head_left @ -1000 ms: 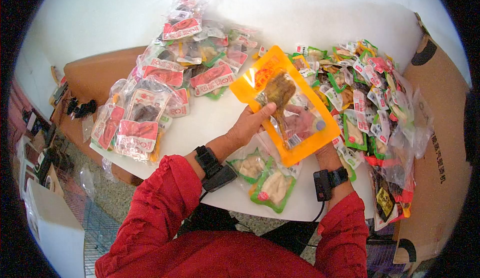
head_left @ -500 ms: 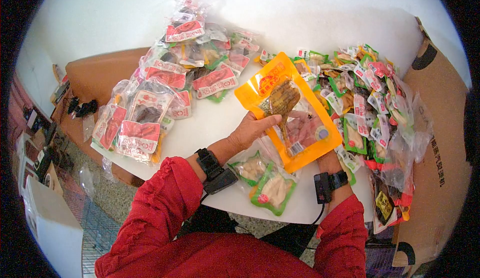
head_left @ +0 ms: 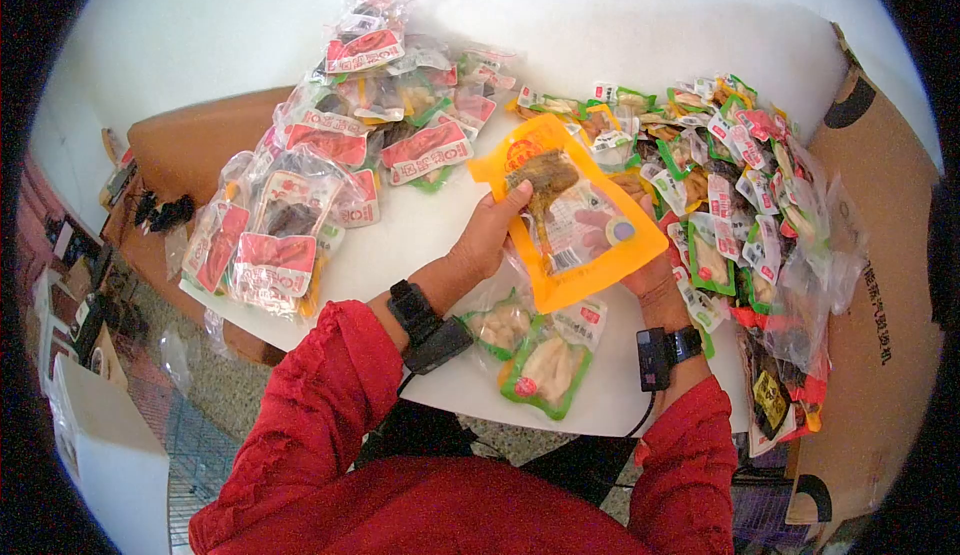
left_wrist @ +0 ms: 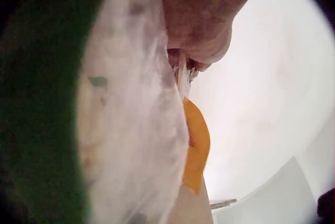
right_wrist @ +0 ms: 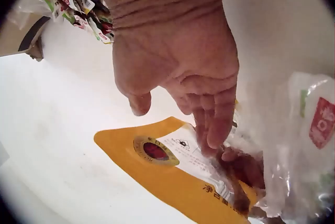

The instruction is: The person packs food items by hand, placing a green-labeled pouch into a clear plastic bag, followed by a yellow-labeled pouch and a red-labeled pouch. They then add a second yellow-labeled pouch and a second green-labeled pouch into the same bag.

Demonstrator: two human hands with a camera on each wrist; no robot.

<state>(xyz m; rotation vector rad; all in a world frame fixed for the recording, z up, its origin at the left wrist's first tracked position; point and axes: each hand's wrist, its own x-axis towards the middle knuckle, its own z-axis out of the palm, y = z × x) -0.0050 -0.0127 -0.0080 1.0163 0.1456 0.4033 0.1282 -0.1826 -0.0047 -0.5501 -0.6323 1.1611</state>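
Observation:
My left hand (head_left: 482, 238) holds an orange-edged food pouch (head_left: 612, 267) by its left side, thumb over the front. A brown drumstick-shaped piece of meat (head_left: 545, 180) shows through the clear window. Behind the pouch lies my right hand (head_left: 652, 273), partly hidden, with fingers visible through the plastic. From the right wrist view, the right hand (right_wrist: 178, 61) has extended fingers whose tips reach the pouch's printed face (right_wrist: 152, 174). In the left wrist view, a pale plastic sheet (left_wrist: 131, 108) with a dark green edge covers much of the scene, beside the orange edge (left_wrist: 196, 140).
Two green-edged packs (head_left: 548, 373) of pale food lie at the white table's (head_left: 440, 395) near edge. Clear bags with red-and-white labels (head_left: 275, 267) pile up on the left. Many small packets (head_left: 715, 230) heap on the right, beside a cardboard box (head_left: 880, 255).
The pouch has shifted a little left and toward the far side, with my left hand moving along. More of my right hand now shows past the pouch's lower right edge.

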